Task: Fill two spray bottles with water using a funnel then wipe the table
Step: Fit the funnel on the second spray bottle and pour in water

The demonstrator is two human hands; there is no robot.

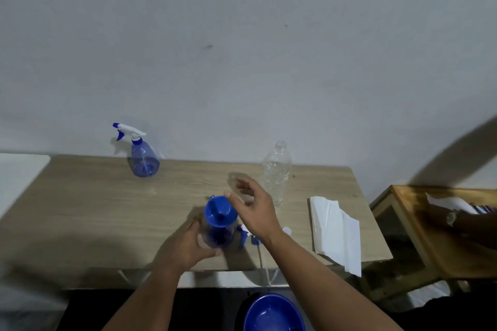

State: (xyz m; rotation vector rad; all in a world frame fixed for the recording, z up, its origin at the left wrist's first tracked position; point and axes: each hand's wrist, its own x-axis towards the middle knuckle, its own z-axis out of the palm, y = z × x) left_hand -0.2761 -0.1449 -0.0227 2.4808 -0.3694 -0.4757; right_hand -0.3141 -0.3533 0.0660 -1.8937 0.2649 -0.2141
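Two spray bottles [144, 159] [216, 234], one funnel [220, 211], one clear bottle [277, 172], one basin [273, 313].

On a wooden table [80, 209], the left hand [188, 244] grips a blue bottle [216, 236] with a blue funnel [220, 211] seated in its neck. The right hand [255, 209] hovers open just beside the funnel. A second spray bottle [144, 158] stands near the wall, an empty clear bottle [277, 169] behind the right hand, folded white paper towels [336, 231] at the right edge, and a blue basin [271, 314] below.
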